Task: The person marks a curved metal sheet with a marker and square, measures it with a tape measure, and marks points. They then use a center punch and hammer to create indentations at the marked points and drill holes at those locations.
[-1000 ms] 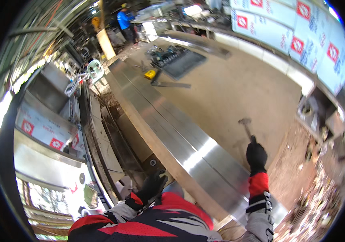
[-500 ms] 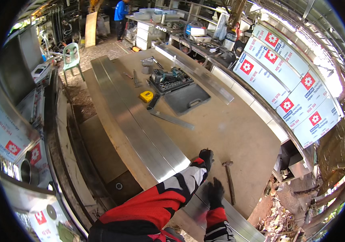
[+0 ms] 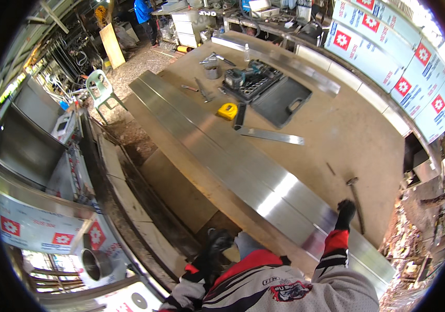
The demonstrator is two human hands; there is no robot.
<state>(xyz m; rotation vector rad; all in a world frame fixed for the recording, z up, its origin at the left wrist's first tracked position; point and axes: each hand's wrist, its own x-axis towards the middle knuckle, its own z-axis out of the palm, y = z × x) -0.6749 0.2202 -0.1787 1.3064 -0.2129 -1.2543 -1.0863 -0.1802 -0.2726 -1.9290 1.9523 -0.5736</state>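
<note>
A long, shiny metal strip [image 3: 217, 148] with a lengthwise line lies along the near side of the brown table [image 3: 331, 140]. My right hand [image 3: 346, 209], in a black glove, is at the strip's far edge, close to the handle of a hammer [image 3: 356, 200]. Its fingers point away from me and are too dark to make out. My left hand [image 3: 216, 245], also gloved in black, is low beside the table's near edge, off the strip. Its fingers look loosely apart, and I see nothing in them. A thin dark rod [image 3: 330, 168] lies just beyond the hammer head.
Farther up the table are a yellow tape measure [image 3: 227, 111], a flat metal bar [image 3: 271, 135], an opened black tool case [image 3: 282, 101] with a power drill [image 3: 240, 77], and another metal strip [image 3: 284, 65]. A green chair [image 3: 103, 91] stands at left; a person in blue [image 3: 143, 13] stands behind.
My left hand has drawn back from beside the hammer to the table's near edge. My right hand has moved forward toward the hammer handle. The view has shifted, and the thin rod now shows.
</note>
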